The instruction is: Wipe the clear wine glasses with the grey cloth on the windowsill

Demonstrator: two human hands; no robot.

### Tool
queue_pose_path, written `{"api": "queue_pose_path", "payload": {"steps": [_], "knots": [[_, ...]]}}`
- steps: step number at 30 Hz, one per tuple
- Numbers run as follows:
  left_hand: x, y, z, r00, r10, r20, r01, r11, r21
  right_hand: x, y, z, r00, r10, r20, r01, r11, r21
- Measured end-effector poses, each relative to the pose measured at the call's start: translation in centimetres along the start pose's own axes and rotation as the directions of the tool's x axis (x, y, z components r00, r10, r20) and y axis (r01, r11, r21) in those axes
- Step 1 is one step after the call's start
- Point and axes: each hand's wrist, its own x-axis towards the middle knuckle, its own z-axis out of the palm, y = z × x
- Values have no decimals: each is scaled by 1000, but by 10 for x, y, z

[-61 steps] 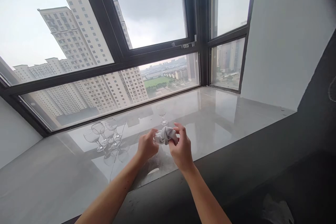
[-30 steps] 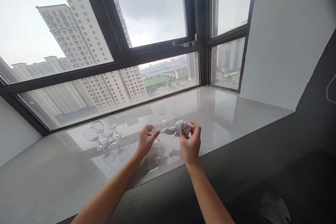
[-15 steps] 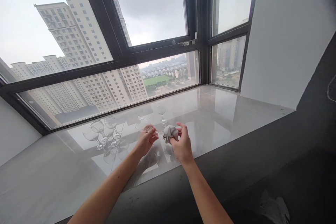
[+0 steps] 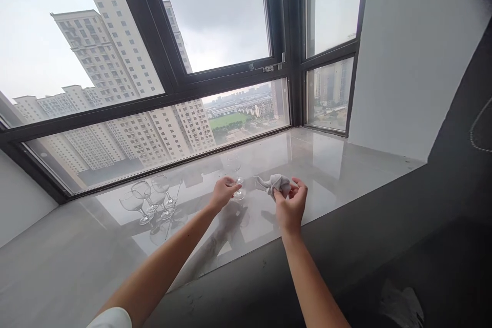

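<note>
My left hand (image 4: 225, 193) is closed on a clear stemmed wine glass, its round foot (image 4: 239, 195) showing just right of my fingers. That glass looks upright and low over the sill; whether it touches the surface I cannot tell. Right behind it stands another wine glass (image 4: 234, 162), partly overlapped. A crumpled grey cloth (image 4: 277, 184) is bunched in my right hand (image 4: 292, 205), apart from the glass, with one loose end pointing left. Further left, several wine glasses (image 4: 131, 204) stand upright in a cluster.
The glossy grey sill (image 4: 326, 189) mirrors the window and ends in a front edge close to my forearms. Dark window frames (image 4: 177, 87) rise behind, with a white wall (image 4: 395, 72) at the right. A pale object (image 4: 402, 305) lies low in the shadow.
The held glass has gone from tilted sideways to upright and moved right, near the single glass. My right hand has drawn the cloth away from it to the right. The view shifted slightly.
</note>
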Motion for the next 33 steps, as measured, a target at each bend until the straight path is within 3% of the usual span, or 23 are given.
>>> {"api": "queue_pose_path", "payload": {"steps": [3,8,13,16,20,24,29,31,33], "knots": [[13,0,14,1000,7,28,-7,1000,-5,2,1,-3,1000,-2,1,2,1000,8],[28,-6,28,997,45,-61,-43,998,43,4,0,-6,1000,-2,-1,2,1000,15],[32,-5,26,991,55,-123,-41,993,110,6,-1,-10,1000,-4,0,4,1000,16],[22,-6,14,994,8,-106,5,992,124,6,-1,-12,1000,-3,1,3,1000,6],[-7,-14,-30,996,11,-83,15,953,301,7,1,-14,1000,-16,-8,16,1000,11],[-46,-32,-104,968,75,-238,52,872,487,8,7,-14,1000,-27,2,27,1000,1],[-82,-61,-189,831,-21,-556,337,814,473,3,11,-10,999,-22,25,21,1000,11],[-86,-69,-206,775,-100,-623,418,821,388,0,12,-7,999,-25,37,25,1000,7],[-84,-72,-211,751,-157,-641,430,853,295,-4,12,-5,999,-23,49,23,1000,9]]}}
